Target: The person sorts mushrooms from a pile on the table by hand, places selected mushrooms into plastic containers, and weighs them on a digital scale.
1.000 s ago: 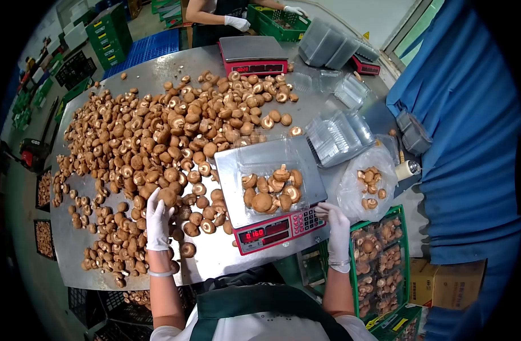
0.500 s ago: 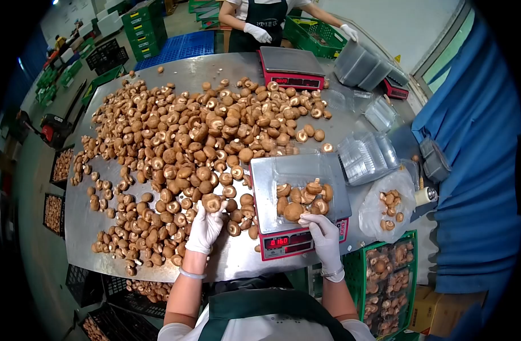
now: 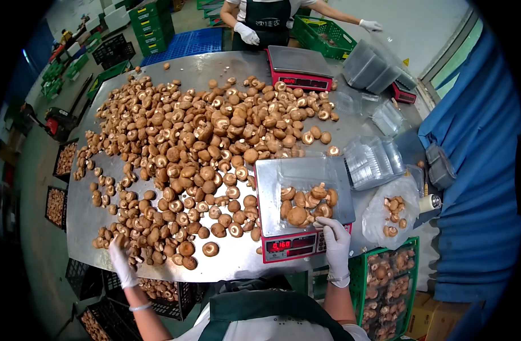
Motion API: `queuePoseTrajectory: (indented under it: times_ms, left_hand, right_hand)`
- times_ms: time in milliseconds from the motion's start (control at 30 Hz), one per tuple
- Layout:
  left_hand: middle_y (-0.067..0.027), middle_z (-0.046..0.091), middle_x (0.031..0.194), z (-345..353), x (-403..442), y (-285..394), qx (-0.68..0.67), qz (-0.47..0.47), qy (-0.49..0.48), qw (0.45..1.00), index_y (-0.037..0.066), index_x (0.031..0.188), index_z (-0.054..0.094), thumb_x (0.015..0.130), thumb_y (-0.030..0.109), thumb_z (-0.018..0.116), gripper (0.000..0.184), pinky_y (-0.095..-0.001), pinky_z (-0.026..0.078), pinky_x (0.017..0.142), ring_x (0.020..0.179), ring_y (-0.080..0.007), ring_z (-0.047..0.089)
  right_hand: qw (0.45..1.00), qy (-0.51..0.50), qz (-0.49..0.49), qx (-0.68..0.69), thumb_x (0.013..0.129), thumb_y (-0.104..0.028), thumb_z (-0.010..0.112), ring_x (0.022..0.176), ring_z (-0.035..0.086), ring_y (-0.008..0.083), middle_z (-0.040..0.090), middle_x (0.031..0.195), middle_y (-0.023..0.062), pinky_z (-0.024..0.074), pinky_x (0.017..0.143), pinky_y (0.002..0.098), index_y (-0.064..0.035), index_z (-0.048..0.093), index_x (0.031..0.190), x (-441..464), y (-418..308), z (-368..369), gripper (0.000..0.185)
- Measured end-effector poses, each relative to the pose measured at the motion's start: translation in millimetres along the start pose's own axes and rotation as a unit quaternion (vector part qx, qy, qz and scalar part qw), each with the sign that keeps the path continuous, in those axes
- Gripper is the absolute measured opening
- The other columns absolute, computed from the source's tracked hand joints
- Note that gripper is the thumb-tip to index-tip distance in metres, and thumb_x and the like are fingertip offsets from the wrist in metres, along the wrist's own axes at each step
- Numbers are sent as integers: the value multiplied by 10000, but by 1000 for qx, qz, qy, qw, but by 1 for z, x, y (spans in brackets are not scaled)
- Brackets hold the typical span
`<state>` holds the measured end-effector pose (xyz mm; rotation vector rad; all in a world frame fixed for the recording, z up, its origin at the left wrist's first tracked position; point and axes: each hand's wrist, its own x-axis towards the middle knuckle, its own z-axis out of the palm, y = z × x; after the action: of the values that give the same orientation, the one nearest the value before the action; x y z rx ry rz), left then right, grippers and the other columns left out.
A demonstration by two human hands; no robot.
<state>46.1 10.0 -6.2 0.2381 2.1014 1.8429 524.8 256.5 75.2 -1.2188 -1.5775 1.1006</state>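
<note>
My left hand, in a white glove, reaches to the front-left edge of the brown mushroom pile. Its fingertips are among the mushrooms and slightly blurred, so their grip is unclear. My right hand, also gloved, is at the front of a red digital scale showing 0.160. Thumb and fingers come together beside a mushroom in the clear plastic tray on the scale; what they pinch is hard to see. Several mushrooms lie in that tray. A single mushroom sits near the table's front edge.
Stacked clear trays and a plastic bag with mushrooms stand right of the scale. A green crate of packed trays is below. Across the metal table, a co-worker stands behind a second scale.
My left hand has moved left from the pile's middle, where it held up a mushroom; that mushroom no longer shows in it. My right hand stays by the tray. The co-worker's hand has left the stacked trays.
</note>
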Motion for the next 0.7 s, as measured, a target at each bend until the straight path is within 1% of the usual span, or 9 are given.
queuePoseTrajectory:
  times_ms: [67,100,133,200,300,367,433,533,700]
  left_hand:
    - [-94,635,1119,-88,11,-31,149,70,27,986,22,1124,583,993,274,445,316,-313,499,786,930,-209,625]
    - [-115,652,1051,-116,5,-28,412,95,50,905,21,1074,606,942,200,520,238,-309,498,783,903,-273,638]
    - [-135,645,1021,-126,-8,-14,597,27,23,802,32,1046,626,866,157,585,223,-343,493,816,966,-321,612]
    - [-155,605,1119,-129,-23,-11,729,137,15,670,46,1096,620,810,163,639,310,-428,445,910,1106,-349,522]
    - [-166,580,1209,-49,-6,8,496,199,-27,845,34,1206,579,818,120,648,403,-397,408,983,1143,-330,526]
    - [-156,583,1223,48,-6,30,338,228,-106,907,26,1205,585,838,97,630,377,-378,396,1007,1147,-284,533]
    - [-126,598,1216,134,-4,39,320,305,-184,878,47,1197,598,836,130,644,374,-373,401,1009,1136,-261,542]
    - [-158,614,1161,227,8,25,298,360,-214,858,58,1156,617,810,157,664,363,-395,420,981,1115,-324,550]
    - [-107,499,1324,287,14,16,432,463,-249,732,109,1271,532,812,332,653,524,-506,287,1054,1264,-347,402]
  right_hand:
    - [1000,-4,-6,-3,915,-58,524,870,640,173,661,937,110,484,791,275,38,639,1049,4,2,1,200]
    - [1000,-8,-11,-7,914,-59,526,867,640,173,662,934,109,483,789,273,36,640,1048,6,3,2,200]
    - [1000,-10,-17,-13,913,-60,528,864,641,173,663,931,108,483,787,271,34,641,1047,9,3,3,199]
    - [999,-16,-34,-34,911,-71,538,857,643,173,663,926,107,484,766,270,20,646,1047,14,5,5,196]
    - [997,-14,-51,-61,893,-67,564,839,643,185,667,907,114,488,734,275,1,653,1040,19,-14,9,185]
    - [994,2,-75,-82,898,-53,544,844,629,180,656,911,107,481,758,279,21,648,1037,19,-30,7,190]
    - [991,42,-87,-89,850,-5,563,814,636,213,658,891,123,491,747,295,24,650,1014,18,-32,5,188]
    - [979,79,-102,-159,837,28,538,813,637,221,658,889,129,492,756,300,32,646,1007,11,-44,-2,202]
    - [976,132,-50,-164,862,34,505,836,639,200,661,909,111,495,768,300,30,642,1019,-18,-26,-23,208]
